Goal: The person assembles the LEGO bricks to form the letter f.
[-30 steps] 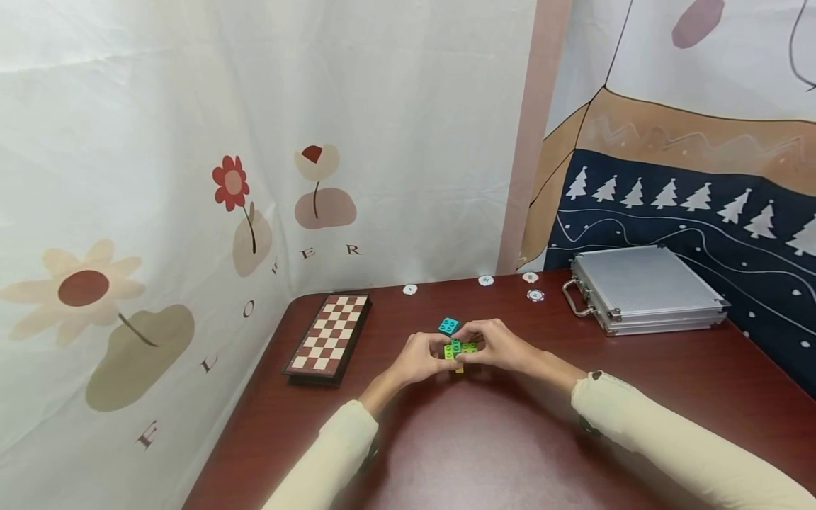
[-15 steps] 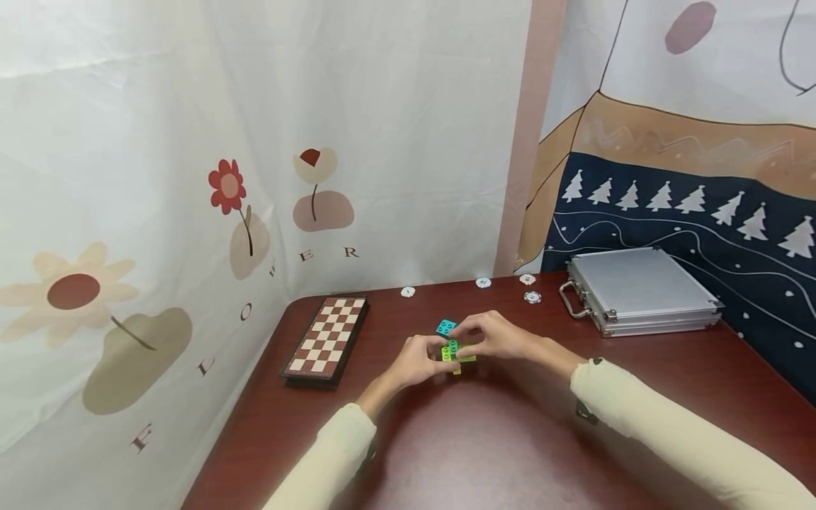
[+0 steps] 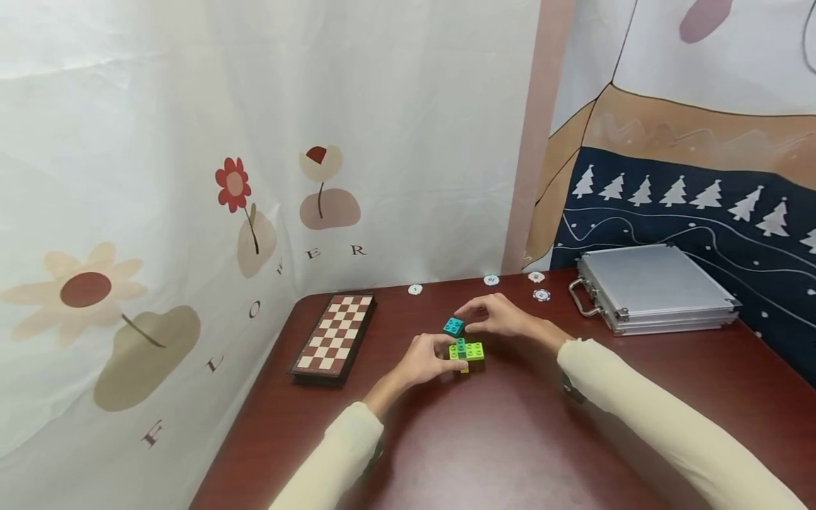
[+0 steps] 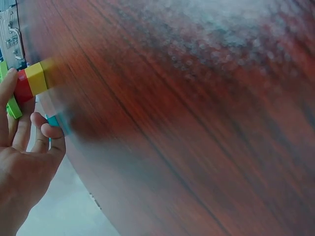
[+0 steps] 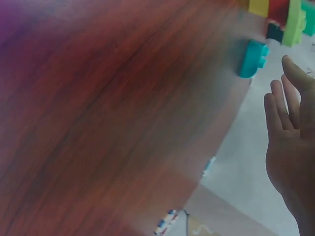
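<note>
Small brick stack (image 3: pixel 465 350) stands mid-table on the dark red table (image 3: pixel 510 439): green plate on top with a teal stud piece, yellow just showing at the base. Left wrist view adds a red brick between green and yellow; the rest of the stack is cut off at the frame edge there. Left hand (image 3: pixel 426 360) grips the stack from its left side, fingers curled round it, covering that flank. Loose teal brick (image 3: pixel 453 326) lies just behind the stack. Right hand (image 3: pixel 496 316) hovers beside it, fingers relaxed and spread, holding nothing; whether a fingertip touches the teal brick is hard to tell. Both wrist views are blurred. Further out: folded chessboard (image 3: pixel 333 336) to the left, poker chips (image 3: pixel 541 295) along the far edge, markings unreadable, and a closed aluminium case (image 3: pixel 656 287) to the right.
</note>
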The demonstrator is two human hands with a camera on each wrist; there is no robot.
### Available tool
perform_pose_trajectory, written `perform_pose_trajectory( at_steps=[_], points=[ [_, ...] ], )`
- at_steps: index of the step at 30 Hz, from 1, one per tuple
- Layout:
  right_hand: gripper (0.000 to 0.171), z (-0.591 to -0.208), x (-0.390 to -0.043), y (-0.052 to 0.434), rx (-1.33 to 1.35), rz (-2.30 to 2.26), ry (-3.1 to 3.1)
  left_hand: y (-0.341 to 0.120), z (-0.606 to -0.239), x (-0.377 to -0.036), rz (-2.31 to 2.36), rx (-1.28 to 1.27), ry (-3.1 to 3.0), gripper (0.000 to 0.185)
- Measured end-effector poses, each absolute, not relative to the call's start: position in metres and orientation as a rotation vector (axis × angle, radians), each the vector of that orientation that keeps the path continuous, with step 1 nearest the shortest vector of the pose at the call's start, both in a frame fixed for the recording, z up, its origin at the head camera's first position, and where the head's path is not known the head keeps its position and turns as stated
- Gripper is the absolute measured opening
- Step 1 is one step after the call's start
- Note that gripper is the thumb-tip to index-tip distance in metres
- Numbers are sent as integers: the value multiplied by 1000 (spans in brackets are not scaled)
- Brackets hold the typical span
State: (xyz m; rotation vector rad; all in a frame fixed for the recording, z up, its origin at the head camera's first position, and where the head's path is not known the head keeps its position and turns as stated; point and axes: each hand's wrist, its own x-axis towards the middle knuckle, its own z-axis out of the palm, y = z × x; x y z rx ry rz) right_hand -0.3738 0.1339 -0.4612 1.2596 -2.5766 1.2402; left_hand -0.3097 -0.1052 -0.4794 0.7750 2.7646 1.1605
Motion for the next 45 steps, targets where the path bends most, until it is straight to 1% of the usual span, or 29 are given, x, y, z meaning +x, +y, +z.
perform_pose_trajectory(
  at_steps=[4,13,20,28,34,38,42,45],
  points=[
    [35,-470,-383,132,1240,1201,-2591,-101,-481,-310,1161,812,2755,47],
    [39,-478,-391,129,1309,1041,-2630,-97,-480,-310,1171,841,2743,45],
    [30,-480,-390,136,1270,961,-2649,-98,-480,-309,1162,830,2746,47],
    [29,-480,-386,154,1247,952,-2635,-100,-477,-306,1165,788,2730,50],
    [29,-479,-382,166,1224,983,-2661,-102,-478,-306,1147,801,2739,48],
    [33,-479,-380,169,1213,979,-2663,-104,-477,-305,1139,807,2751,51],
    [42,-479,-378,166,1274,960,-2636,-106,-476,-304,1141,817,2757,56],
    [44,-478,-377,160,1323,965,-2625,-106,-475,-304,1162,835,2757,57]
  ],
)
